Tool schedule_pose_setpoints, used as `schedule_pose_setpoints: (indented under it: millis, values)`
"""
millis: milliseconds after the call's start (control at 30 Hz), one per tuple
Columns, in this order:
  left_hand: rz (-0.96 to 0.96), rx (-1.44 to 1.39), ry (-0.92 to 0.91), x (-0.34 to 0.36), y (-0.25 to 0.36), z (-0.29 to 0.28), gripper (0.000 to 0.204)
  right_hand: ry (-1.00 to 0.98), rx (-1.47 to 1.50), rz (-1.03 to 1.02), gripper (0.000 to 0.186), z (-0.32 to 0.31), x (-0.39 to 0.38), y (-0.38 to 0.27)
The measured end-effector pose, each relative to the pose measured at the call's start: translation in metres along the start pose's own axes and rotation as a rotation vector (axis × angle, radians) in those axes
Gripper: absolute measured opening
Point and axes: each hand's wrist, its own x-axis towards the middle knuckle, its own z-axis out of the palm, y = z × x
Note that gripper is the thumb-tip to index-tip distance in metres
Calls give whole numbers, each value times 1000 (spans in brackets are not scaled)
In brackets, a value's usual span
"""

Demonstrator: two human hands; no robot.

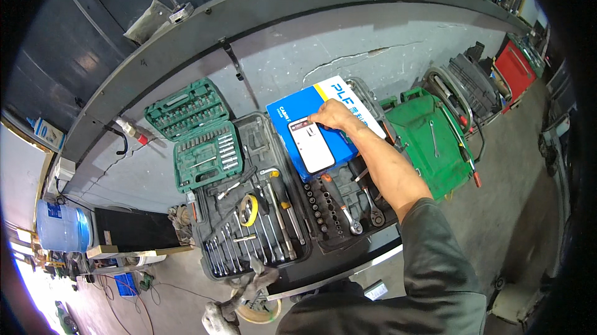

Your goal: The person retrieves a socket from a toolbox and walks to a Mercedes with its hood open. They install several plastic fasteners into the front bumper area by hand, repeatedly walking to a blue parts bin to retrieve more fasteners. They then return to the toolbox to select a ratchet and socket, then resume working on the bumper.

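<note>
My bare right hand reaches across the bench, its fingers curled on the upper end of a phone with a lit, mostly white screen. The phone lies on a blue and white cardboard box, which rests over an open tool case. Low at the left, my left hand wears a grey glove. It seems closed on a limp, dirty grey glove near the case's front edge. Beside that are a row of combination wrenches and a roll of yellow tape. Two ratchets lie right of them.
A green socket set case stands open at the back left. To the right is a green metal toolbox with a wrench on its lid. A round tub sits below the bench edge; a blue water bottle stands far left.
</note>
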Motion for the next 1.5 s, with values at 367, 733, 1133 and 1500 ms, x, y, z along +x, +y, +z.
schedule_pose_setpoints:
  millis: [367,733,1133,1500]
  values:
    - [-126,-320,-77,-6,13,10,16,336,295,-86,49,-14,-49,-8]
    - [-142,-368,-15,-40,1,35,46,-1451,1280,-107,78,223,-332,-63]
    - [-1094,-1658,124,-48,8,0,64,-1625,1181,-117,45,297,-373,-79]
    - [-1063,-2294,506,-230,-127,-5,44,-731,356,-489,39,276,-407,-243]
